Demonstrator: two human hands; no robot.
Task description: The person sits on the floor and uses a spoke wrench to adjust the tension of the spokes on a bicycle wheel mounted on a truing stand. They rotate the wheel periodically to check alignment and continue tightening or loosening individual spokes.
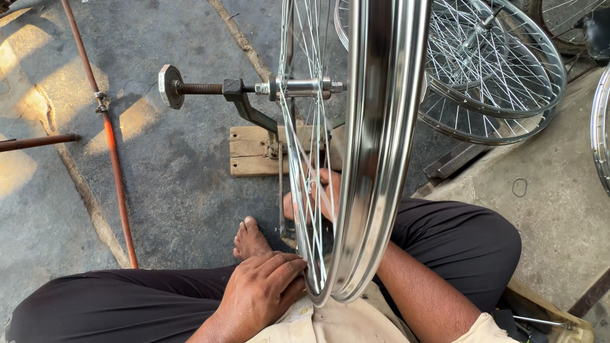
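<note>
A shiny steel bicycle wheel [381, 127] stands upright in front of me, seen edge-on. Its hub axle [298, 87] is clamped in a dark metal stand [251, 111] with a threaded bolt, fixed to a wooden block [254, 149]. My left hand [264, 286] is at the bottom of the rim, its fingers curled onto the rim edge and the spokes there. My right hand [321, 190] is on the far side of the wheel and shows only through the spokes, close to them. Its grip is hidden. My bare foot [249, 238] rests by the stand.
Two more spoked wheels [502, 76] lie stacked at the upper right, and another rim [600, 127] shows at the right edge. A rusty pipe [108, 133] runs across the grey ground on the left. A raised concrete slab [553, 203] is at my right.
</note>
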